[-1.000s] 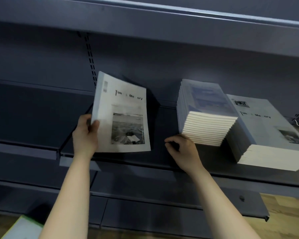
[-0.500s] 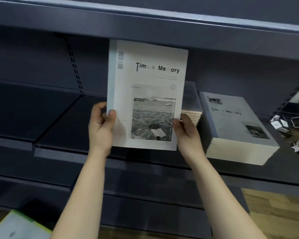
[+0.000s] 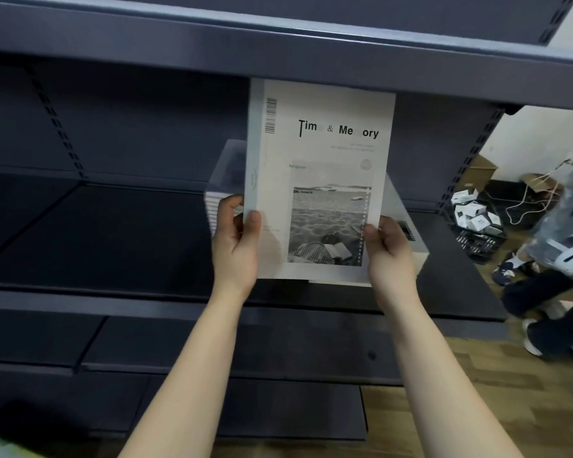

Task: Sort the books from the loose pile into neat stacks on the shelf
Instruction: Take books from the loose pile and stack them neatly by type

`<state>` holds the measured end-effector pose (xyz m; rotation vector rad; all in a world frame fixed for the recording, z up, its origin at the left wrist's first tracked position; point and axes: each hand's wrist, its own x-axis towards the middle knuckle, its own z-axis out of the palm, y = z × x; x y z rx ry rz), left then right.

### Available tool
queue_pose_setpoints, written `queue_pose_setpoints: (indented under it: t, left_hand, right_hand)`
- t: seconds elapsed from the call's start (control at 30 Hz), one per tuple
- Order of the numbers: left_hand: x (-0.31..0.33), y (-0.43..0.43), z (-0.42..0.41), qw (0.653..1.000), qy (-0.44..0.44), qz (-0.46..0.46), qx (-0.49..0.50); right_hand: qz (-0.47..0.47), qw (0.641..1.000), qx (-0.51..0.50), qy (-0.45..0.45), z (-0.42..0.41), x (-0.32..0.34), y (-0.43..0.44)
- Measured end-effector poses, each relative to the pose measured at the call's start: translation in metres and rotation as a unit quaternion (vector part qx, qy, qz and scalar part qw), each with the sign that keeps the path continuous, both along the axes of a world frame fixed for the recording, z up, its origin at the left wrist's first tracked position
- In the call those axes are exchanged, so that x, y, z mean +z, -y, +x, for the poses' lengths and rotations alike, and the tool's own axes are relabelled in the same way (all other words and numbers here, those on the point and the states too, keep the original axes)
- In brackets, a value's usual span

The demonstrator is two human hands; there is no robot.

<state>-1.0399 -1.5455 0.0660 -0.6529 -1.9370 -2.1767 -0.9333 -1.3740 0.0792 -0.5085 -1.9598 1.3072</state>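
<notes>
Book (image 3: 321, 180): held upright, clear of the shelf (image 3: 113, 233), front cover facing the camera. The cover is white with a barcode at upper left, a partly legible title and a grey beach photograph. Its top edge meets the front lip of the upper shelf (image 3: 278, 44) in this view.

Left hand (image 3: 237, 246): grips the book's lower left edge, with the thumb flat on the cover and the fingers curled round the spine.

Right hand (image 3: 389, 249): pinches the lower right edge, thumb on the cover. The fingers are behind the book and mostly hidden.

Left stack (image 3: 222, 180): lies on the shelf behind the book, showing past its left edge above the left hand.

Right stack (image 3: 411, 236): lies on the shelf toward its right end, showing past the book's lower right corner. Whether the book touches either stack cannot be told.

The left half of the shelf shows only dark surface.

Beyond the shelf's right end a person (image 3: 549, 292) in dark trousers and white shoes crouches on the wooden floor (image 3: 510, 408). A dark crate (image 3: 477, 226) of small white boxes stands near the wall behind.
</notes>
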Motion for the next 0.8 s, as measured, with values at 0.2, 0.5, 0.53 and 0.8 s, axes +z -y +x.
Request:
queue_pose_setpoints:
  t: [0.2, 0.5, 0.53, 0.8]
  left_hand:
    - [0.004, -0.035, 0.027, 1.000, 0.019, -0.012, -0.018]
    - [0.010, -0.054, 0.034, 0.990, 0.047, -0.121, -0.062]
    - [0.010, -0.053, 0.033, 0.988, 0.051, -0.129, -0.071]
    - [0.001, -0.046, 0.030, 0.984, 0.081, -0.133, -0.084]
  right_hand:
    - [0.002, 0.999, -0.038, 0.002, 0.028, -0.002, -0.031]
    - [-0.030, 0.994, -0.103, 0.004, 0.044, 0.006, -0.065]
    - [-0.048, 0.993, -0.104, 0.003, 0.044, 0.007, -0.067]
    - [-0.041, 0.992, -0.096, 0.077, 0.038, 0.013, -0.081]
